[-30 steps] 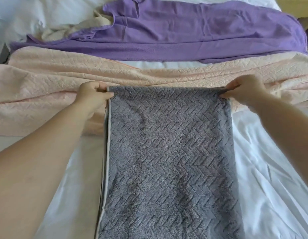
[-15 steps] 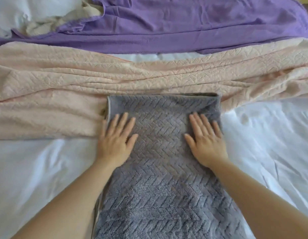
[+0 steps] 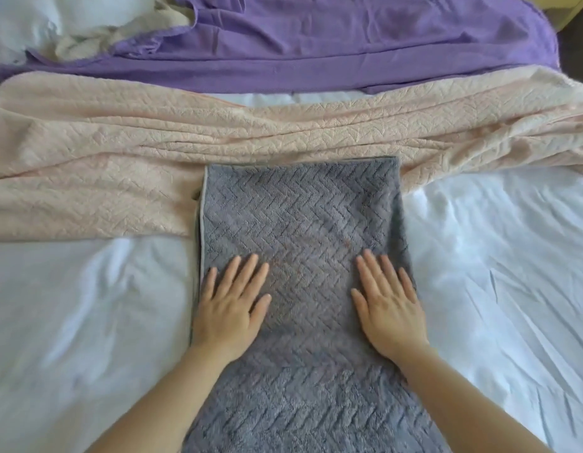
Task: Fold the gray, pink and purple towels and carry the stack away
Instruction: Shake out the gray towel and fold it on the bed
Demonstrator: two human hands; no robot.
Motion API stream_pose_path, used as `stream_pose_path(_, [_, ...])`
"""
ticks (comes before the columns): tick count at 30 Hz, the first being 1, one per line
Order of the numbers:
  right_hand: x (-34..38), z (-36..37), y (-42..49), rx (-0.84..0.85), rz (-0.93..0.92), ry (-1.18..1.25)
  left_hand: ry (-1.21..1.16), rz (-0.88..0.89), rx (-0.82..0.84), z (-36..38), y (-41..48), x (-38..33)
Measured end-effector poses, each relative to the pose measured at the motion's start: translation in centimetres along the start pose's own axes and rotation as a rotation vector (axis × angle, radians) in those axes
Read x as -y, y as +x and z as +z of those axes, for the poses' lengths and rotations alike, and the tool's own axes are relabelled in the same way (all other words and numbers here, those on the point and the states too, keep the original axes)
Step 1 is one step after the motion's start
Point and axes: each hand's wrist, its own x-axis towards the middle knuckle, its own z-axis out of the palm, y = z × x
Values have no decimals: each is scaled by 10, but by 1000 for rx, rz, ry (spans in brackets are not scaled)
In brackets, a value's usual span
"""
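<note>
The gray towel (image 3: 303, 223) lay folded in a long strip down the middle of the white sheet (image 3: 87, 305), its far end just overlapping the pink towel (image 3: 120, 152). Both hands pressed flat on it, fingers spread and gripping nothing: the left hand (image 3: 229, 308) near its left edge, the right hand (image 3: 390, 308) near its right. The purple towel (image 3: 316, 37) sprawled rumpled beyond the pink one.
</note>
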Motion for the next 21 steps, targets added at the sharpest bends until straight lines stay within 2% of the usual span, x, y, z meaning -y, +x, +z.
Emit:
stream_pose_path(3, [-15, -9, -15, 9, 208, 37, -85, -314, 41, -2, -13, 23])
stream_pose_path(5, [-3, -16, -35, -56, 237, 86, -176, -432, 47, -10, -32, 19])
stream_pose_path(7, [24, -17, -66, -90, 123, 153, -217, -300, 22, -15, -62, -5])
stream_pose_path(10, [56, 11, -124, 13, -88, 130, -130, 142, 11, -4, -119, -41])
stream_pose_path(11, [57, 21, -143, 50, -74, 107, -99, 188, 26, 3, -137, -42])
stream_pose_path(13, [45, 34, -175, 63, 55, 108, -74, 93, 91, 14, -169, -31])
stream_pose_path(16, [24, 37, -211, 46, 210, 108, -50, -56, 97, 27, -203, -13])
stream_pose_path(21, [22, 44, -259, 76, 303, 136, -190, -193, 122, 34, -248, -26])
